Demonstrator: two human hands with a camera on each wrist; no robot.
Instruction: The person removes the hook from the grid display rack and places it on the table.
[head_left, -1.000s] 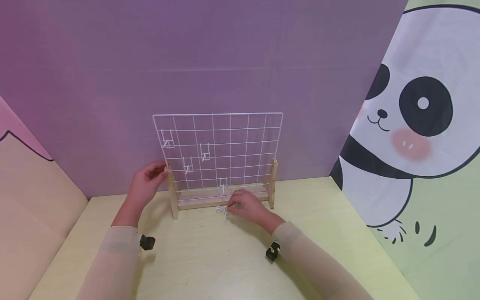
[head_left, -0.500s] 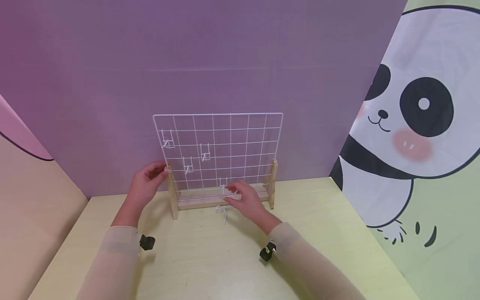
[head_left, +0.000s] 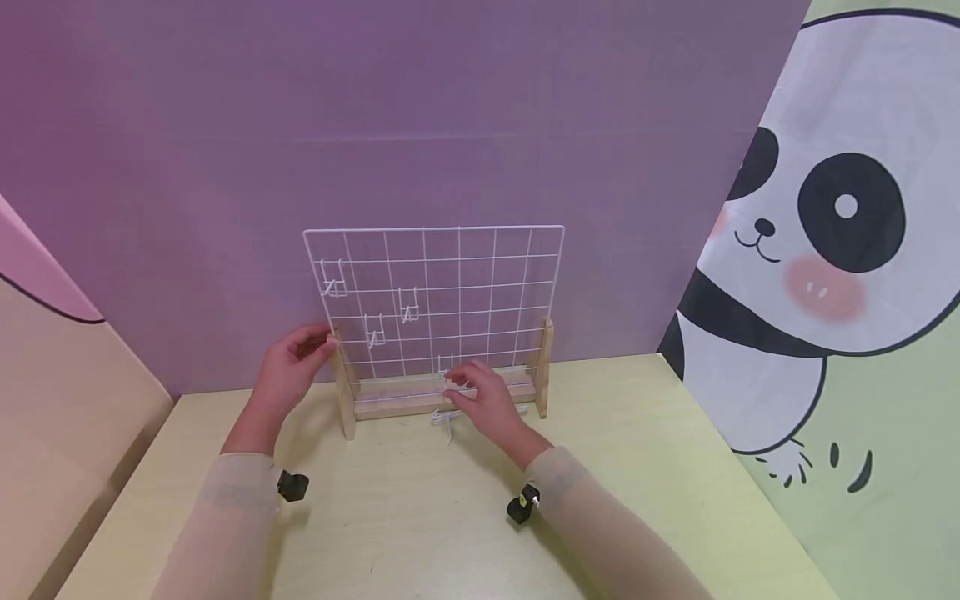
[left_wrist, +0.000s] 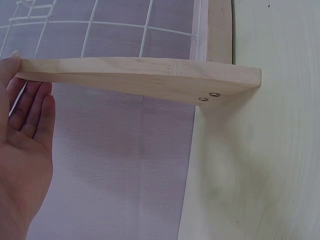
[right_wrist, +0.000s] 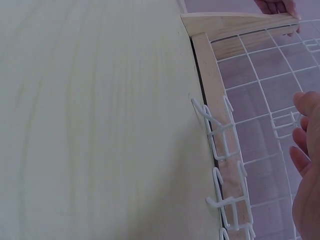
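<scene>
Tabletop grid rack (head_left: 450, 283) between hands

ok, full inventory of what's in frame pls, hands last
wire grid panel: 1, white, upright in the wooden stand at the back of the table
wooden stand: 1, light wood, two side posts and a base bar, on the table
hooks on the grid: 4, white wire, hung at different heights
loose hooks: at least 2, white wire, on the table against the stand's base
table: 1, pale yellow-green
backdrop: purple behind; panda print at right
wrist cameras: 2, black, one per forearm
left hand: fingers straight, touching the stand's left post
right hand: fingers at the lowest hung hook; grip not clear
</scene>
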